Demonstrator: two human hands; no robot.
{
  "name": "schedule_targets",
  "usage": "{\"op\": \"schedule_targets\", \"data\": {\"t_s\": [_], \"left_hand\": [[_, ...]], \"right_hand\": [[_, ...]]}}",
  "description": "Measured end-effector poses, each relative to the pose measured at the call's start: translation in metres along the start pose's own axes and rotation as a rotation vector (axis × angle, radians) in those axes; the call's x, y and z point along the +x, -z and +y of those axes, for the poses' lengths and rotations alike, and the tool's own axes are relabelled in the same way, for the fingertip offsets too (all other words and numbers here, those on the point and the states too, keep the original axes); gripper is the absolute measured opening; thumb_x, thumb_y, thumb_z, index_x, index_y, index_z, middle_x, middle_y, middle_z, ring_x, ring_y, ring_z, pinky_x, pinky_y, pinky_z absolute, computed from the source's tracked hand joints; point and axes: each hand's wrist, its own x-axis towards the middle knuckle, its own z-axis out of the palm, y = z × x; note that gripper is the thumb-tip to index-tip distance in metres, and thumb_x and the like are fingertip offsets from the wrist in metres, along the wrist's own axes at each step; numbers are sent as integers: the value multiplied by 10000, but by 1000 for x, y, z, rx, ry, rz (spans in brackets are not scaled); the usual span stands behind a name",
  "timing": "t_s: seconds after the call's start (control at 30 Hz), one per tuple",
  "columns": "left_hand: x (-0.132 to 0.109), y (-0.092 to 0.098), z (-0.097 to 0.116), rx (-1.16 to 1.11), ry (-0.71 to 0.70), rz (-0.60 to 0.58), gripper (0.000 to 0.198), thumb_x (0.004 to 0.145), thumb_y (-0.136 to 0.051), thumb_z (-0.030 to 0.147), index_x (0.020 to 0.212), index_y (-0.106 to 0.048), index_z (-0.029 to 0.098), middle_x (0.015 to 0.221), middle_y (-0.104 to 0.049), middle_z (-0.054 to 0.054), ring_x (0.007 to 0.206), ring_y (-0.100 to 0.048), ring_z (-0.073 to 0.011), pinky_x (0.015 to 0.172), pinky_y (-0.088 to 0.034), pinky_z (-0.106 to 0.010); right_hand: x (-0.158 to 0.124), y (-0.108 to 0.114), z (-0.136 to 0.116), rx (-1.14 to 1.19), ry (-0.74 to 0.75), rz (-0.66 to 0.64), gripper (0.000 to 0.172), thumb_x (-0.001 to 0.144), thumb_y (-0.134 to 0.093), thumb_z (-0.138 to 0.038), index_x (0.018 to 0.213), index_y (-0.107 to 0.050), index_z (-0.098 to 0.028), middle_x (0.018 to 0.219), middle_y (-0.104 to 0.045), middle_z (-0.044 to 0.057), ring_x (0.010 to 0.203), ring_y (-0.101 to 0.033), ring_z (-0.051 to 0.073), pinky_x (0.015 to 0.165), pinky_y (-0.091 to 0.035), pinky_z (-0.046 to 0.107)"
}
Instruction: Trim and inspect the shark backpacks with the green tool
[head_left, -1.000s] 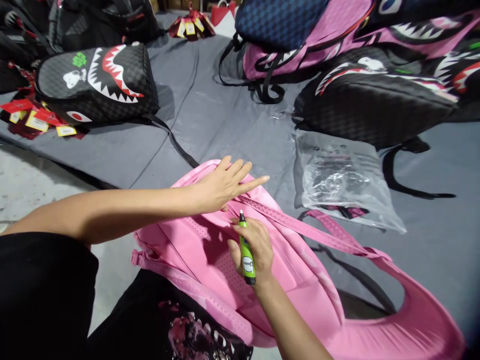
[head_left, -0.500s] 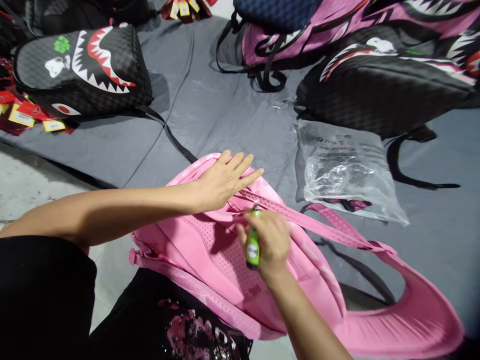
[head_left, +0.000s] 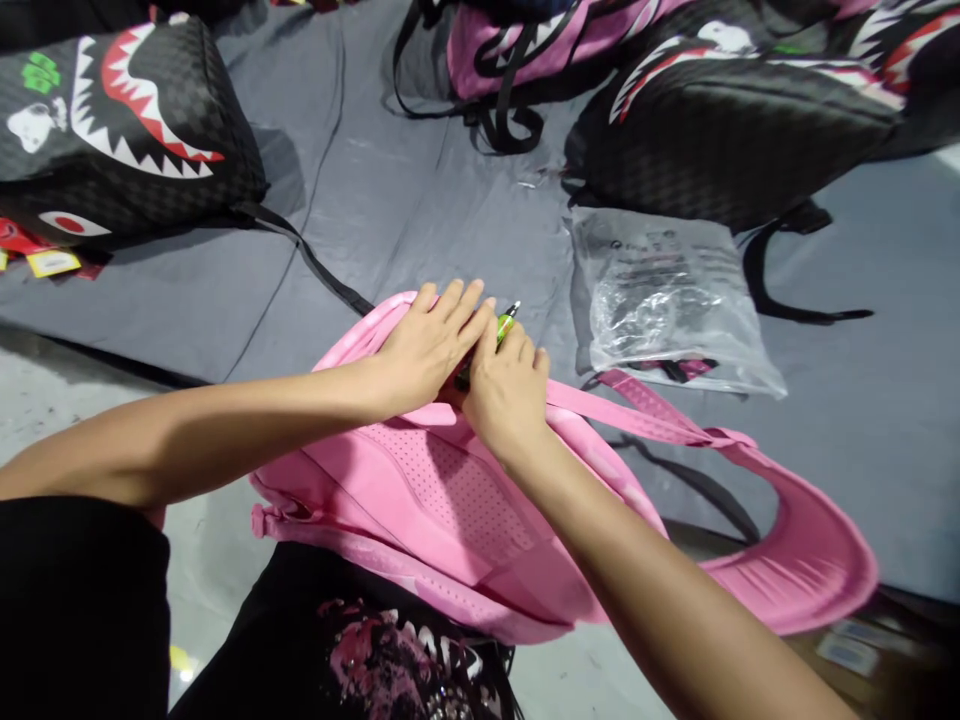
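A pink backpack (head_left: pixel 450 500) lies tilted across my lap and the front edge of the grey-covered table. My left hand (head_left: pixel 431 350) rests flat on its top end, fingers spread. Close beside it, my right hand (head_left: pixel 510 385) is wrapped round a green pen-like tool (head_left: pixel 506 322) with a dark, pointed metal tip, which sticks out above the fingers. The fingertips of both hands nearly meet over the backpack's upper edge. A pink strap (head_left: pixel 622 410) runs from there to a wide padded band at the right.
On the grey cloth (head_left: pixel 420 220) a black checkered shark-mouth bag (head_left: pixel 165 120) lies at the left. A clear plastic bag (head_left: pixel 667 300) sits right of centre, below a dark bag (head_left: pixel 735 130). A pink bag (head_left: pixel 517 45) lies at the back.
My right hand has moved up the backpack to beside my left hand, and the green tool now points up and away. The view has shifted, so the surrounding bags appear higher and further left.
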Motion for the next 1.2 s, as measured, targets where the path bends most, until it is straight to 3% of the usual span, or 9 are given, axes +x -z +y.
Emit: {"op": "schedule_targets", "data": {"t_s": [0.13,0.2,0.33,0.43,0.57,0.67,0.87,1.03,1.2], "left_hand": [[-1,5,-2,-15,-56,-64,926,845,-640,332,1585,-125,118,1647,-173,-180,1492,-225,-358,1177,-241,-500],[-1,5,-1,-17,-49,-57,911,855,-627,317,1587,-118,128,1637,-205,-182,1481,-246,-354,1178,-234,-497],[-2,1,1,-9,-3,7,796,898,-549,288,1584,-165,163,1579,-329,-162,1399,-369,-328,1153,-270,-467],[-2,-4,1,-1,1,16,820,868,-593,336,1572,-214,155,1572,-334,-158,1379,-373,-332,1159,-256,-464],[-1,-5,0,3,-15,26,802,875,-587,380,1557,-250,127,1552,-354,-175,1335,-405,-335,1145,-263,-468],[-1,-1,0,9,0,6,783,879,-590,377,1549,-269,130,1553,-359,-172,1334,-410,-335,1129,-281,-469],[1,4,0,21,0,-32,737,904,-572,321,1551,-276,131,1585,-324,-173,1349,-407,-337,1106,-305,-458],[5,7,-2,-12,15,-84,703,926,-545,312,1556,-271,159,1592,-323,-155,1349,-420,-320,1120,-292,-445],[6,11,-6,-47,-22,-137,805,874,-636,339,1557,-261,134,1611,-279,-172,1404,-352,-343,1152,-250,-451]], "right_hand": [[0,6,3,81,9,-29,852,792,-703,-272,1474,-281,15,1341,-512,312,1179,-542,414,971,-466,544],[2,6,5,105,-5,-19,892,775,-723,-284,1481,-271,22,1356,-509,317,1203,-532,419,988,-458,548],[-4,6,23,139,62,44,617,843,-601,-173,1420,-420,-50,1313,-596,249,1179,-582,366,1036,-414,571],[-26,14,48,239,155,259,387,924,-529,-227,1299,-559,-137,1111,-718,147,1000,-673,294,1071,-366,599],[-54,30,64,524,91,420,216,946,-547,-332,1076,-658,-200,843,-731,58,759,-694,220,835,-537,428],[-50,35,58,760,81,262,169,885,-663,-330,1003,-666,-210,880,-745,47,762,-711,196,690,-565,319],[-7,42,55,959,318,-285,176,870,-659,-240,1023,-733,-193,1005,-779,50,863,-741,190,784,-603,304],[4,51,64,855,389,-418,222,886,-625,-198,1070,-748,-220,1059,-776,33,950,-741,207,878,-605,349],[1,52,63,735,490,-389,271,918,-603,-169,1147,-729,-241,1111,-763,31,1009,-722,203,907,-594,357]]}}
